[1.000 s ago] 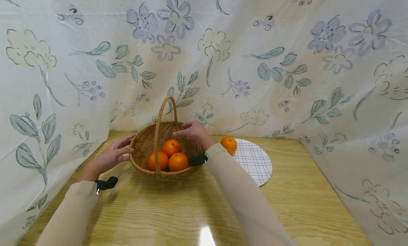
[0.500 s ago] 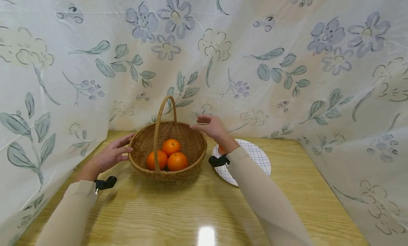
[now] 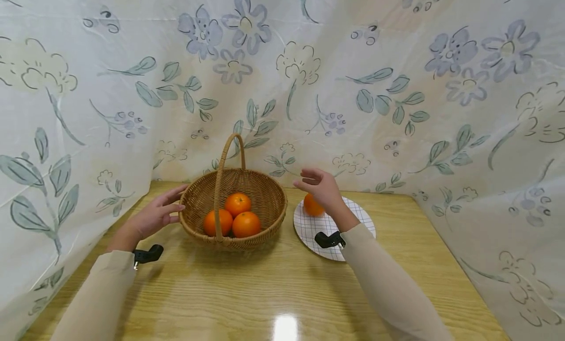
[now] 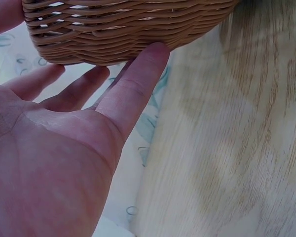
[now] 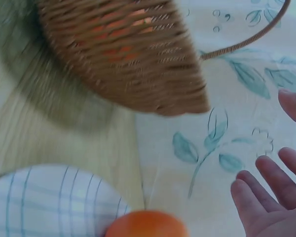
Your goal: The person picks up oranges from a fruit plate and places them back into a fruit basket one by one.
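A wicker basket (image 3: 269, 196) with a tall arched handle holds three oranges (image 3: 246, 225). My left hand (image 3: 152, 217) is at its left side; in the left wrist view the extended fingers touch the basket's woven wall (image 4: 128, 32). To the right, another orange (image 3: 311, 206) lies on a round white plate (image 3: 309, 233) patterned with blue checks. Above that orange hovers my right hand (image 3: 325, 190), its fingers loosely bent and holding nothing. The right wrist view has the orange (image 5: 147, 226) at the bottom edge, apart from the right hand (image 5: 274, 202).
A light wooden table (image 3: 229, 297) carries everything. Floral cloth (image 3: 282, 86) hangs close behind the basket and plate and along both sides. Each wrist wears a black camera mount (image 3: 328, 239).
My right hand has left the inside of the basket and moved right, over the plate. The left hand stays at the basket's left side. The three oranges in the basket look unmoved.
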A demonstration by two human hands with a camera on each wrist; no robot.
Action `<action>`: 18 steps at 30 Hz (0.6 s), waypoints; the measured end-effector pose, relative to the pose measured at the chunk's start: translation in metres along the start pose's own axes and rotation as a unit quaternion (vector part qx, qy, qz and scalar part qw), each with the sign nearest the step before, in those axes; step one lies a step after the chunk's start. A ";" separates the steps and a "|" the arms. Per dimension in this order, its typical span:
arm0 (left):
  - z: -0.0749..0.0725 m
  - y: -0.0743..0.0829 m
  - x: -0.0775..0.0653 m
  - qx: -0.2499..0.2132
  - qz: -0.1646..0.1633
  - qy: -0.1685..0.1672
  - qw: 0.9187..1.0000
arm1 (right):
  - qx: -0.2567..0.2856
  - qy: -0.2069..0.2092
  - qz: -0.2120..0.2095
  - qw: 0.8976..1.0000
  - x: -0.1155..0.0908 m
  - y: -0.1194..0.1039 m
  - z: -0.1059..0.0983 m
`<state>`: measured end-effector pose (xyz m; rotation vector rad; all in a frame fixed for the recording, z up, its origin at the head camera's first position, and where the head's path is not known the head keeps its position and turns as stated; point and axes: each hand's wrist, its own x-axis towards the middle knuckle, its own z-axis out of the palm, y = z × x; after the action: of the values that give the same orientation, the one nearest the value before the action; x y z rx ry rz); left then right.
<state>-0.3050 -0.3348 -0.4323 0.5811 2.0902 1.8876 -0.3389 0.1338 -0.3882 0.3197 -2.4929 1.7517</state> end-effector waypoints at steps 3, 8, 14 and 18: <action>0.000 -0.001 0.000 0.004 -0.005 0.004 1.000 | -0.011 0.022 -0.007 1.000 -0.006 0.012 -0.006; 0.000 -0.001 -0.001 0.009 0.000 0.002 1.000 | -0.052 0.062 -0.034 0.996 -0.014 0.035 -0.011; 0.002 0.001 -0.002 0.003 0.003 0.003 1.000 | -0.070 0.114 -0.044 0.990 -0.020 0.058 -0.014; 0.003 0.002 -0.003 0.001 0.001 0.006 1.000 | -0.062 0.132 -0.034 0.989 -0.022 0.068 -0.016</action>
<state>-0.3013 -0.3335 -0.4305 0.5733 2.0998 1.8959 -0.3332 0.1737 -0.4491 0.1503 -2.3585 1.4954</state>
